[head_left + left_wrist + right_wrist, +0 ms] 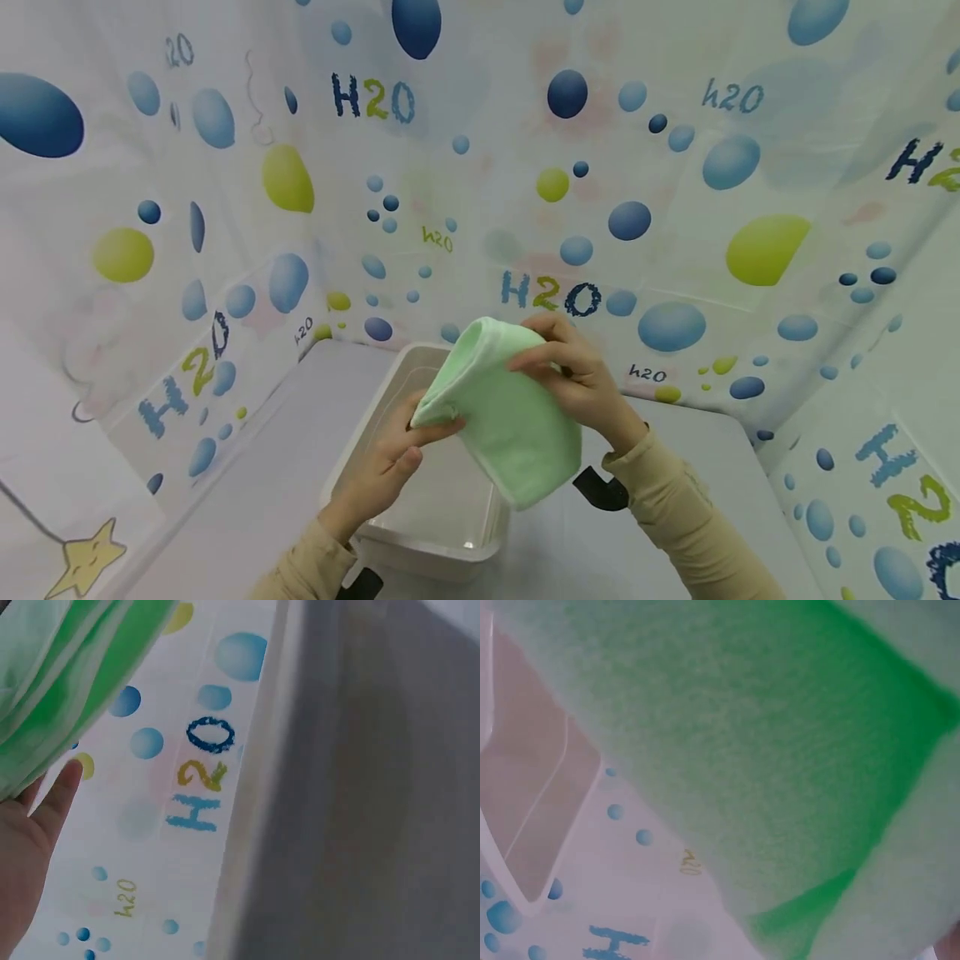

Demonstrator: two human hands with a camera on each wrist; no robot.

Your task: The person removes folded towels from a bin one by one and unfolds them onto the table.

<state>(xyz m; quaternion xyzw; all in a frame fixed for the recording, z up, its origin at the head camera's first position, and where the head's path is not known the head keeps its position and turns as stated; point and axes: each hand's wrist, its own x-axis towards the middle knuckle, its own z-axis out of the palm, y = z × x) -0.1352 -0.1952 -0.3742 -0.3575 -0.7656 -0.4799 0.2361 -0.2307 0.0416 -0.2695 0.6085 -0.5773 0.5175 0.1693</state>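
Note:
A folded light green cloth, soft and towel-like, is held up over a white plastic tub. My left hand pinches its lower left edge between thumb and fingers. On the upper right side, my right hand grips the cloth, its fingertips bent over the face. The layers part at the upper left edge. In the left wrist view, folds of the cloth hang above the left hand. Cloth fills most of the right wrist view and hides nearly all of the right hand.
The rectangular tub stands on a white table, beneath the hands. A curtain-like wall printed with bubbles and H2O lettering surrounds the table at the back and sides. Dark wrist-worn pieces show beside the sleeves.

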